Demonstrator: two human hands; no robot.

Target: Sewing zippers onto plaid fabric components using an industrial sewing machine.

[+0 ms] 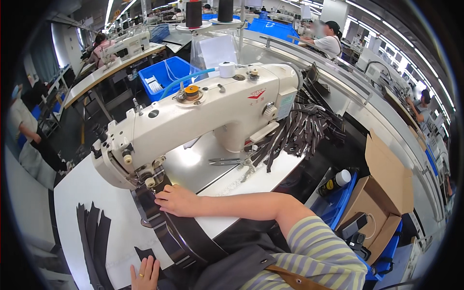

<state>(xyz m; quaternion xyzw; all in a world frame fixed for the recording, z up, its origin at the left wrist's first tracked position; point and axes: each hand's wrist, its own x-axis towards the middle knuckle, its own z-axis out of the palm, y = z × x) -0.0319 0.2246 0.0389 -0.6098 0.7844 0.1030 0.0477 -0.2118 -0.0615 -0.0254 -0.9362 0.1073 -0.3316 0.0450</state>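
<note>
A white sewing machine (232, 94) stands over the light table. Under its needle end lies a dark fabric piece (169, 237) with a plaid part and a zipper (181, 241) along it, trailing back toward my lap. My right hand (178, 200) is closed on this fabric just beside the presser foot, fingers bent at its edge. At the lower edge, my left hand (146, 274) lies with fingers stretched out and a ring on one. Just ahead of its fingertips is a small dark fabric scrap (143, 252). Several dark fabric strips (94, 239) rest at the left of the table.
Scissors (224, 161) lie behind my right forearm. A heap of dark zipper strips (309, 128) is by the machine's right end. On the right are an open cardboard box (382, 203) and a spray can (335, 182). A blue bin (166, 75) stands beyond the machine; other people work farther off.
</note>
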